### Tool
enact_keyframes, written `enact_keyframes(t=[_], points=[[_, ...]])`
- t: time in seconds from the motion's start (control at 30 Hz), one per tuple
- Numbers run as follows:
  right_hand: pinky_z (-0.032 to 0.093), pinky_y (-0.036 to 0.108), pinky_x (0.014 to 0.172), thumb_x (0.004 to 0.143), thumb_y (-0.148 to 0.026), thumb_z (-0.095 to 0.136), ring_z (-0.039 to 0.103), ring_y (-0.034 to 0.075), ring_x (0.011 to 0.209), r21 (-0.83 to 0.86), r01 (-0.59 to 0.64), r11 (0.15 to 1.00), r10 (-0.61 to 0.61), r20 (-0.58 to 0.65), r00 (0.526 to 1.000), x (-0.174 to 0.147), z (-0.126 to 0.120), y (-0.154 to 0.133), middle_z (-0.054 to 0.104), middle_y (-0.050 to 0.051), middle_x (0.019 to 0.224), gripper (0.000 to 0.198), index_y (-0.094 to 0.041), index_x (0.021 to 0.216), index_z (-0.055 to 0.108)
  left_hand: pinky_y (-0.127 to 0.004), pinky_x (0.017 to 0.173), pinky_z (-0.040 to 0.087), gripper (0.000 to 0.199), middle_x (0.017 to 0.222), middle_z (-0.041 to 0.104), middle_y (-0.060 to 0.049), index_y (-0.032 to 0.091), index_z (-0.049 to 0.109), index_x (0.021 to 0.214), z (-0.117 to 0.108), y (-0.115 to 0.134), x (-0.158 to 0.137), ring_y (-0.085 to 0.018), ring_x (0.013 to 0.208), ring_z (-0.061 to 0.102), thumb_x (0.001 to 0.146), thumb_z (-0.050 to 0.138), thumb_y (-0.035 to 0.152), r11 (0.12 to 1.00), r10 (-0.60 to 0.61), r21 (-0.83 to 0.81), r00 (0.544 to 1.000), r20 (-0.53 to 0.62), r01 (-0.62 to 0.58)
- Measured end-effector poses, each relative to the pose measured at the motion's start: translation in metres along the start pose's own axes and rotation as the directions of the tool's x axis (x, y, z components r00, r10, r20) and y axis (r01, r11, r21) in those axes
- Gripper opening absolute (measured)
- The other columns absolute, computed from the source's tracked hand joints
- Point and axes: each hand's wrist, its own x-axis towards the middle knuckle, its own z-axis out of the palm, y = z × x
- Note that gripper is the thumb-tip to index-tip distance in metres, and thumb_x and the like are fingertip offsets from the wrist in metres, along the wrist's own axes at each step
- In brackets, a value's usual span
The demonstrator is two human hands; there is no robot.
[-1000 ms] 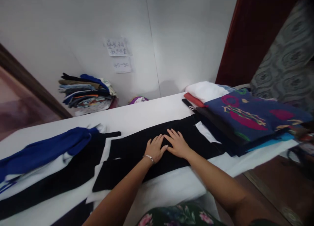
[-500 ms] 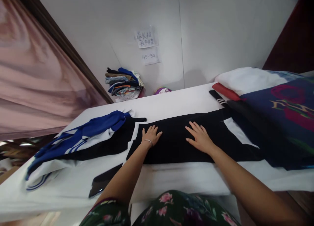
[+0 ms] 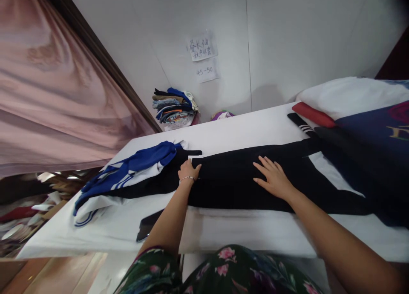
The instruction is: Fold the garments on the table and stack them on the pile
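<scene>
A black garment lies spread on the white table, its right part reaching to the clothes pile. My right hand rests flat on its middle, fingers spread. At the garment's left edge is my left hand, thumb apart, its fingers partly curled and foreshortened over the border. Nothing seems to be pinched there. Just left of that hand, a blue and white striped garment lies loosely over another black piece. A black phone sits beside my left forearm.
Folded clothes are stacked beyond the white table's far edge. To the right lie a red piece, a white bundle and a dark blue printed cloth. A pink curtain hangs at left. Paper notes are on the wall.
My left hand has slid left from on top of the black garment to its left edge. My right hand stays flat on the cloth. The view has shifted left.
</scene>
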Motion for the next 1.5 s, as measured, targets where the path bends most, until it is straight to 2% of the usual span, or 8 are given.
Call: enact_keyframes(t=[0.27, 0.57, 0.77, 1.07, 1.2, 1.3, 1.4, 1.5], points=[[0.02, 0.054, 0.112, 0.089, -0.05, 0.042, 0.018, 0.028, 0.143, -0.003, 0.001, 1.0, -0.001, -0.012, 1.0, 0.0, 0.001, 0.0, 0.025, 0.008, 0.154, 0.056, -0.026, 0.14, 0.042, -0.045, 0.092, 0.041, 0.064, 0.128, 0.058, -0.016, 0.019, 0.047, 0.126, -0.009, -0.009, 0.029, -0.033, 0.117, 0.054, 0.074, 0.063, 0.053, 0.973, -0.136, -0.177, 0.988, 0.074, 0.147], [0.021, 0.054, 0.112, 0.089, -0.051, 0.041, 0.019, 0.028, 0.143, -0.005, -0.001, 1.0, 0.001, -0.02, 1.0, 0.0, 0.002, 0.001, 0.027, 0.007, 0.154, 0.057, -0.027, 0.14, 0.042, -0.029, 0.078, 0.043, 0.02, 0.098, 0.065, -0.004, 0.02, 0.056, 0.083, -0.008, -0.008, 0.035, -0.02, 0.091, 0.061, 0.076, 0.063, 0.037, 0.973, -0.045, -0.226, 0.999, -0.014, 0.04], [0.022, 0.052, 0.112, 0.089, -0.053, 0.042, 0.019, 0.027, 0.143, -0.014, 0.004, 1.0, -0.004, -0.018, 1.0, 0.0, 0.003, 0.002, 0.027, 0.007, 0.154, 0.057, -0.026, 0.139, 0.043, -0.029, 0.071, 0.044, 0.022, 0.087, 0.065, -0.003, 0.022, 0.055, 0.092, 0.0, -0.014, 0.035, -0.019, 0.083, 0.061, 0.082, 0.056, 0.041, 0.964, -0.076, -0.26, 0.996, -0.047, 0.061], [0.021, 0.052, 0.113, 0.088, -0.051, 0.042, 0.019, 0.027, 0.143, 0.03, -0.009, 1.0, 0.009, -0.005, 1.0, 0.0, -0.001, 0.0, 0.025, 0.006, 0.155, 0.056, -0.027, 0.14, 0.042, -0.035, 0.084, 0.046, 0.043, 0.115, 0.061, -0.015, 0.015, 0.053, 0.114, 0.0, -0.009, 0.041, -0.026, 0.103, 0.061, 0.081, 0.06, 0.041, 0.957, -0.16, -0.256, 0.985, -0.072, 0.136], [0.02, 0.053, 0.113, 0.088, -0.05, 0.043, 0.019, 0.027, 0.143, 0.034, -0.018, 0.999, 0.018, 0.003, 1.0, 0.0, -0.001, 0.0, 0.025, 0.006, 0.155, 0.056, -0.028, 0.14, 0.042, -0.037, 0.102, 0.036, 0.046, 0.138, 0.047, -0.011, 0.021, 0.051, 0.126, -0.011, 0.002, 0.033, -0.026, 0.128, 0.042, 0.083, 0.059, 0.036, 0.983, 0.057, -0.16, 0.978, -0.202, -0.09], [0.02, 0.053, 0.113, 0.088, -0.05, 0.043, 0.019, 0.027, 0.143, 0.037, -0.022, 0.999, 0.022, 0.0, 1.0, 0.001, -0.001, 0.0, 0.026, 0.006, 0.154, 0.056, -0.028, 0.14, 0.042, -0.039, 0.108, 0.027, 0.029, 0.138, 0.05, -0.006, 0.025, 0.063, 0.112, -0.013, 0.014, 0.032, -0.025, 0.132, 0.036, 0.085, 0.056, 0.033, 0.949, 0.309, -0.017, 0.938, -0.157, -0.315], [0.02, 0.052, 0.113, 0.088, -0.05, 0.043, 0.019, 0.027, 0.143, 0.037, -0.022, 0.999, 0.022, 0.006, 1.0, 0.001, -0.002, 0.0, 0.026, 0.006, 0.154, 0.056, -0.027, 0.139, 0.043, -0.041, 0.11, 0.021, 0.023, 0.139, 0.05, -0.004, 0.026, 0.067, 0.105, -0.007, 0.025, 0.036, -0.026, 0.134, 0.032, 0.086, 0.056, 0.034, 0.94, 0.339, 0.034, 0.94, -0.038, -0.338], [0.02, 0.053, 0.113, 0.088, -0.051, 0.044, 0.019, 0.027, 0.143, 0.042, -0.019, 0.999, 0.019, 0.003, 1.0, 0.001, -0.002, 0.0, 0.026, 0.006, 0.154, 0.056, -0.027, 0.14, 0.043, -0.041, 0.106, 0.026, 0.021, 0.125, 0.061, -0.006, 0.025, 0.068, 0.101, 0.002, 0.029, 0.043, -0.025, 0.125, 0.045, 0.084, 0.058, 0.035, 0.962, 0.271, 0.024, 0.962, 0.038, -0.272]])
